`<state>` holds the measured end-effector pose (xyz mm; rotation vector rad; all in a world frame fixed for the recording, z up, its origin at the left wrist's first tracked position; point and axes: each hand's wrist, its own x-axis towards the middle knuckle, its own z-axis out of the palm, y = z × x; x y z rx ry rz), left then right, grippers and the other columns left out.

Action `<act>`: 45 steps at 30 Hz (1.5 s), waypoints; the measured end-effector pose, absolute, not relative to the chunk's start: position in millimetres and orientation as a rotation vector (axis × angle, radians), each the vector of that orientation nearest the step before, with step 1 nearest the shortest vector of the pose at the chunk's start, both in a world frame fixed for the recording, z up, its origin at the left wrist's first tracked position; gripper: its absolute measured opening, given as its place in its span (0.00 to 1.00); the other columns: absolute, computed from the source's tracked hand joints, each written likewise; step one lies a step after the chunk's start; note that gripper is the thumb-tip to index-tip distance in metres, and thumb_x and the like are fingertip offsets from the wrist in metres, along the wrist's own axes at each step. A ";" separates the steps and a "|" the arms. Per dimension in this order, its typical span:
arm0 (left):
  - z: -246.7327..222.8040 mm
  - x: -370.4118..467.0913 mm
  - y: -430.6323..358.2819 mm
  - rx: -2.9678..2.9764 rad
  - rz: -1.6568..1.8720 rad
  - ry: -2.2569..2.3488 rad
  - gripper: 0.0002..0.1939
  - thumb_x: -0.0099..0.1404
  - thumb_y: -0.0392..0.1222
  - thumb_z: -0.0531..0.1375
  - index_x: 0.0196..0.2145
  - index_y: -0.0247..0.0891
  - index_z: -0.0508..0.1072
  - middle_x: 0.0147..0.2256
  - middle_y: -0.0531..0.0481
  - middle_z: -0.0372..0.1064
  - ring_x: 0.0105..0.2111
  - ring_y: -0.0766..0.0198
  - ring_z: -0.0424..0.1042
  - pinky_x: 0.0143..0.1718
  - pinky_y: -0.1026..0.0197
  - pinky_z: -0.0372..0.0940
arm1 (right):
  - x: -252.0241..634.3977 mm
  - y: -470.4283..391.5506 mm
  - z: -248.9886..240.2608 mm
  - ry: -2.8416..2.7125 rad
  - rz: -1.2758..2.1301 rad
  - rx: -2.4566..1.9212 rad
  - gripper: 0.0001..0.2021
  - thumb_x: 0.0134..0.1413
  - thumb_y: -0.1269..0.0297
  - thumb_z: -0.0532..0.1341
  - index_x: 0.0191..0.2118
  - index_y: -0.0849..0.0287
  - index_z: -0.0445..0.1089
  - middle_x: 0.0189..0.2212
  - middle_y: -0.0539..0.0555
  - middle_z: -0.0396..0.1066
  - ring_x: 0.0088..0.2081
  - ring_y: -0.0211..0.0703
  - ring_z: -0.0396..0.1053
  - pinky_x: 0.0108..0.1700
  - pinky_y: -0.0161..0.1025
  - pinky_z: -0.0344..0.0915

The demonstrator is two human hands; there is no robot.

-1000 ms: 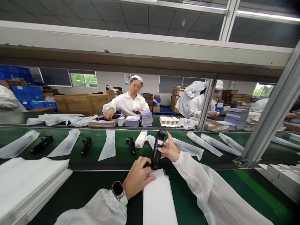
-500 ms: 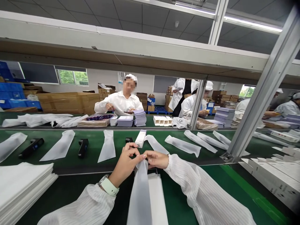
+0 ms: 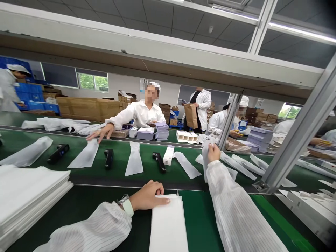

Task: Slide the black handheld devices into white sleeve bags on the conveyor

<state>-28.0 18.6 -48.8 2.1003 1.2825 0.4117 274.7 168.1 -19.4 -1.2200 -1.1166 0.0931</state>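
My left hand rests on the top end of a stack of narrow white sheets, its thumb lying across them and its other fingers curled at the left edge. Further forward and to the right, my right hand is closed on a translucent white sleeve, which hangs down over the green belt. Between and beyond my hands, a small white box and a black handheld device lie on the belt, with another sleeve to their right.
Several sleeves and two more black devices lie along the belt. A large white sheet stack is at left, white boxes at right. Across the belt, a co-worker's hand touches a sleeve. A metal post slants at right.
My hands have moved apart: the right carried the sleeve forward and right, while the left came down onto the white sheets. The co-worker's arm has reached out to the belt. The view has shifted.
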 end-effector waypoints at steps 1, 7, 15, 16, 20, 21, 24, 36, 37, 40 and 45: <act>-48.8 -29.0 19.1 2.113 0.372 1.264 0.22 0.48 0.60 0.55 0.29 0.38 0.66 0.29 0.52 0.58 0.35 0.59 0.58 0.32 0.62 0.55 | 279.1 172.3 -28.0 -1.132 0.072 -1.280 0.17 0.46 0.51 0.48 0.24 0.62 0.61 0.18 0.51 0.58 0.27 0.43 0.60 0.34 0.43 0.58; -43.1 -28.6 18.4 2.086 0.416 1.259 0.14 0.50 0.51 0.57 0.28 0.38 0.67 0.29 0.53 0.61 0.33 0.62 0.60 0.30 0.64 0.55 | 235.6 180.1 -67.9 -1.427 0.112 -1.392 0.16 0.45 0.60 0.52 0.41 0.60 0.64 0.34 0.57 0.62 0.40 0.47 0.59 0.43 0.43 0.54; -50.0 -21.1 16.7 2.165 0.689 1.313 0.07 0.51 0.43 0.58 0.21 0.37 0.69 0.25 0.54 0.62 0.28 0.65 0.62 0.28 0.66 0.55 | 119.6 144.3 -75.2 -2.219 -0.230 -1.452 0.15 0.50 0.57 0.53 0.42 0.56 0.63 0.37 0.59 0.64 0.46 0.52 0.54 0.48 0.50 0.45; -50.6 -20.5 16.1 2.205 0.700 1.318 0.07 0.51 0.42 0.58 0.21 0.38 0.70 0.24 0.54 0.62 0.28 0.65 0.62 0.28 0.65 0.55 | 111.7 142.6 -78.1 -2.223 -0.253 -1.516 0.14 0.48 0.57 0.55 0.41 0.56 0.64 0.37 0.60 0.65 0.47 0.54 0.53 0.49 0.53 0.41; -49.4 -19.4 11.3 2.359 0.704 1.306 0.07 0.58 0.39 0.54 0.25 0.40 0.70 0.26 0.54 0.65 0.31 0.64 0.63 0.30 0.65 0.57 | 109.1 146.1 -79.0 -2.050 -0.003 -1.591 0.13 0.43 0.70 0.57 0.39 0.55 0.64 0.37 0.58 0.66 0.50 0.54 0.50 0.51 0.56 0.33; -48.7 -19.5 9.9 2.408 0.694 1.321 0.07 0.59 0.39 0.53 0.27 0.40 0.70 0.27 0.53 0.65 0.31 0.64 0.63 0.30 0.65 0.57 | 114.3 148.0 -75.8 -1.969 0.117 -1.560 0.14 0.43 0.71 0.57 0.40 0.54 0.63 0.36 0.57 0.66 0.49 0.53 0.51 0.51 0.56 0.35; -48.6 -21.0 6.7 2.663 0.649 1.346 0.05 0.60 0.39 0.52 0.30 0.39 0.67 0.31 0.51 0.64 0.34 0.62 0.62 0.33 0.61 0.58 | 134.6 148.6 -60.6 -1.672 0.536 -1.409 0.19 0.45 0.66 0.55 0.46 0.52 0.57 0.34 0.53 0.65 0.42 0.49 0.60 0.47 0.53 0.48; -54.7 -28.0 13.1 2.711 0.880 1.287 0.11 0.56 0.44 0.56 0.20 0.37 0.66 0.41 0.48 0.59 0.43 0.55 0.58 0.39 0.55 0.57 | 142.5 75.5 -27.0 -1.204 1.522 -0.718 0.46 0.30 0.69 0.66 0.51 0.38 0.36 0.31 0.46 0.63 0.31 0.47 0.69 0.31 0.47 0.65; -53.9 -27.8 13.2 2.677 0.903 1.287 0.11 0.56 0.44 0.56 0.20 0.37 0.66 0.41 0.48 0.59 0.43 0.56 0.58 0.39 0.55 0.57 | 139.9 74.5 -27.5 -1.213 1.541 -0.723 0.45 0.29 0.68 0.67 0.50 0.39 0.37 0.31 0.46 0.62 0.30 0.46 0.69 0.31 0.48 0.65; -49.6 -26.2 13.1 2.566 0.980 1.265 0.14 0.54 0.46 0.58 0.17 0.37 0.65 0.40 0.48 0.58 0.42 0.56 0.57 0.40 0.56 0.58 | 135.0 74.3 -28.5 -1.209 1.580 -0.766 0.39 0.29 0.65 0.67 0.46 0.44 0.43 0.29 0.45 0.62 0.27 0.44 0.68 0.29 0.48 0.65; -30.8 -21.3 14.3 2.301 1.123 1.376 0.16 0.54 0.50 0.56 0.16 0.37 0.64 0.39 0.48 0.55 0.42 0.55 0.55 0.43 0.53 0.56 | 133.1 73.6 -31.6 -1.357 1.601 -0.828 0.24 0.34 0.54 0.64 0.37 0.53 0.53 0.22 0.44 0.62 0.21 0.36 0.64 0.23 0.36 0.62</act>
